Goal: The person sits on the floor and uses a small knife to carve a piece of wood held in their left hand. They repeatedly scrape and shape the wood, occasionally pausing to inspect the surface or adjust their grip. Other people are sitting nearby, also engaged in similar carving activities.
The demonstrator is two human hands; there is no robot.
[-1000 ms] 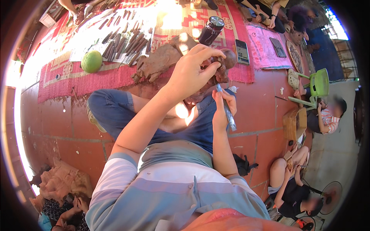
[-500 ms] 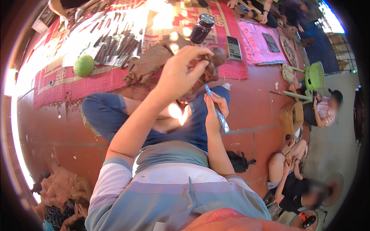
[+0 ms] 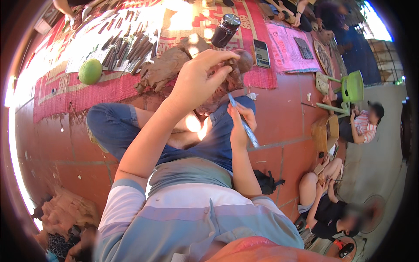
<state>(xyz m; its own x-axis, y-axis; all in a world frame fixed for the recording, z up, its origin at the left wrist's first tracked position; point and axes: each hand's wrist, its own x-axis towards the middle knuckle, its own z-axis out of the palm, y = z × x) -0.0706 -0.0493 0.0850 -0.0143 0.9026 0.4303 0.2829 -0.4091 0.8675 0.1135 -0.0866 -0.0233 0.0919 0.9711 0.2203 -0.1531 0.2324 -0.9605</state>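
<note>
A brown carved wooden piece (image 3: 235, 81), knobby with a rounded ball-like part at its far right, stands in front of my crossed legs. My left hand (image 3: 198, 78) reaches over it, thumb and fingers curled round its upper part; the palm hides much of it. My right hand (image 3: 243, 117), close to its near right side, grips a slim carving tool (image 3: 246, 125) with a shiny blue handle. The tool's upper end points at the lower edge of the carving; whether it touches cannot be made out. A larger rough brown block (image 3: 163, 67) lies just beyond my left hand.
On the red patterned mat (image 3: 56, 98) are a green round fruit (image 3: 90, 71), many carving tools (image 3: 137, 50) on pale sheeting, a dark jar (image 3: 225, 31) and a phone (image 3: 261, 53). A green chair (image 3: 352, 87) and other people sit to the right.
The whole view has shifted slightly, so things appear a little further left and up. The tool in my right hand leans slightly more; my left hand keeps its place on the carving.
</note>
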